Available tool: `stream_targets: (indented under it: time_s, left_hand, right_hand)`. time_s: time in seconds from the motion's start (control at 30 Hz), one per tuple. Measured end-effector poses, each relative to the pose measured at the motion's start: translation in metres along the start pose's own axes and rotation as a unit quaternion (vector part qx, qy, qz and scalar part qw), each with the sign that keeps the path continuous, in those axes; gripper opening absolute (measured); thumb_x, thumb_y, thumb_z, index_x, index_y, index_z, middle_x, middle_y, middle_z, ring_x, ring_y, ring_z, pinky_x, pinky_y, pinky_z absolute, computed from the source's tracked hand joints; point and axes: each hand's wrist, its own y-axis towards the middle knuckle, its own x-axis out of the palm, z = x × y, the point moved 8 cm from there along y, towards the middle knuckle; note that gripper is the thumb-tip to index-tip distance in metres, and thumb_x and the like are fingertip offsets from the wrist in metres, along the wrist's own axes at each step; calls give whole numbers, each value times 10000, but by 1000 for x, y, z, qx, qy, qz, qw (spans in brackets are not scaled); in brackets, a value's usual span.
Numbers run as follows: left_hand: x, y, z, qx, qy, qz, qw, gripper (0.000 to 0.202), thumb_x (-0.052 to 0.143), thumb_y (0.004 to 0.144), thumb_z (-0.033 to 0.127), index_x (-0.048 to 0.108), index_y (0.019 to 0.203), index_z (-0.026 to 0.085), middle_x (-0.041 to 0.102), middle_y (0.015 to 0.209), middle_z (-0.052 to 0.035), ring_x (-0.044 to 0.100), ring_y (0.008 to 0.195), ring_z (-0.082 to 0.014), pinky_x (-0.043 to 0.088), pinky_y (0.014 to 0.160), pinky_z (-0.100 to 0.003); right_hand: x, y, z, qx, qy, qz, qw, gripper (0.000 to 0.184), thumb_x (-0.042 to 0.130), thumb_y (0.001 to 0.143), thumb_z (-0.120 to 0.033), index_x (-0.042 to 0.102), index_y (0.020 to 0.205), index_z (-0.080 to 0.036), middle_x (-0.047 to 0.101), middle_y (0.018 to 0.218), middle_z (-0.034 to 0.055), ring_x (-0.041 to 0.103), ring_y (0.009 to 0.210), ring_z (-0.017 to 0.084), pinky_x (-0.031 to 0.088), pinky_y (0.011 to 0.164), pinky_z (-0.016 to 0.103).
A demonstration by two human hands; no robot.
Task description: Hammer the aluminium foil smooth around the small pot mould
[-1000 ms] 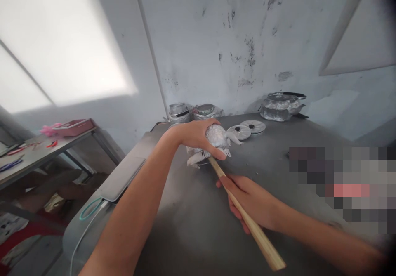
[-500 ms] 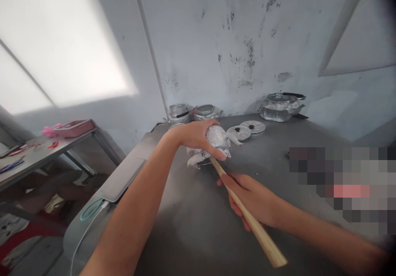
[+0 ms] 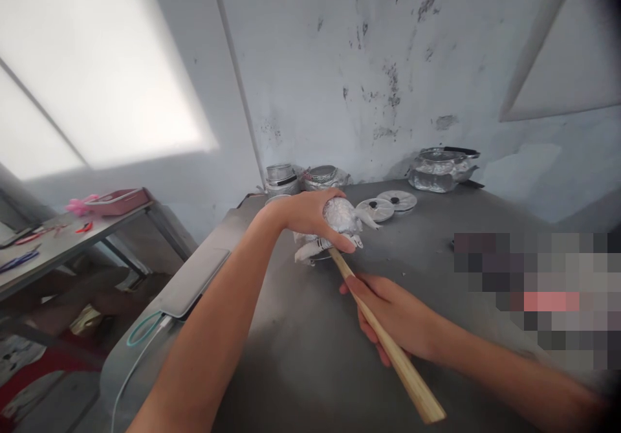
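My left hand [image 3: 308, 216] is closed over a crumpled ball of silver foil [image 3: 339, 216] on the grey metal table [image 3: 301, 355]. Foil scraps stick out beneath it. My right hand [image 3: 392, 313] grips a long wooden stick [image 3: 388, 342] near its middle. The stick's far end runs in under the foil ball, and its near end points toward me at the lower right.
Two round foil lids [image 3: 385, 205] lie just behind the ball. Foil-wrapped pots [image 3: 303, 177] and a glass-lidded pan [image 3: 441, 167] stand by the stained wall. A laptop [image 3: 191, 281] with a cable lies at the left edge. A side table [image 3: 58, 242] holds a pink tray and tools.
Almost nothing differs. The stick's near end has wavered slightly; both hands keep their hold in the same place.
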Motion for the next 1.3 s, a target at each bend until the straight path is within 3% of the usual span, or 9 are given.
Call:
stream_targets:
  time_s: [0.37, 0.7, 1.3]
  left_hand:
    - [0, 1, -4, 20, 3, -4, 1000, 1101, 659, 640, 748, 167, 1550, 368, 234, 1621, 8, 326, 1413, -359, 409, 1046, -432]
    - [0, 2, -2, 40, -5, 1, 999, 1061, 680, 651, 702, 202, 1537, 368, 230, 1622, 14, 299, 1432, -354, 369, 1097, -442]
    - [-1, 0, 0, 43, -17, 5, 999, 1074, 681, 636, 707, 218, 1541, 360, 220, 1627, 22, 284, 1440, -350, 383, 1093, -436]
  right_hand:
    - [-8, -2, -10, -53, -6, 40, 998, 357, 336, 1007, -486, 519, 1128, -205, 514, 527, -60, 489, 372, 118, 455, 363, 234]
    - [-13, 5, -9, -119, -54, 43, 990, 406, 411, 969, -582, 521, 881, -201, 528, 584, -49, 510, 453, 89, 429, 434, 198]
    - [-12, 5, -9, -99, -93, 38, 990, 463, 461, 935, -620, 593, 951, -177, 536, 596, -26, 499, 497, 111, 406, 452, 212]
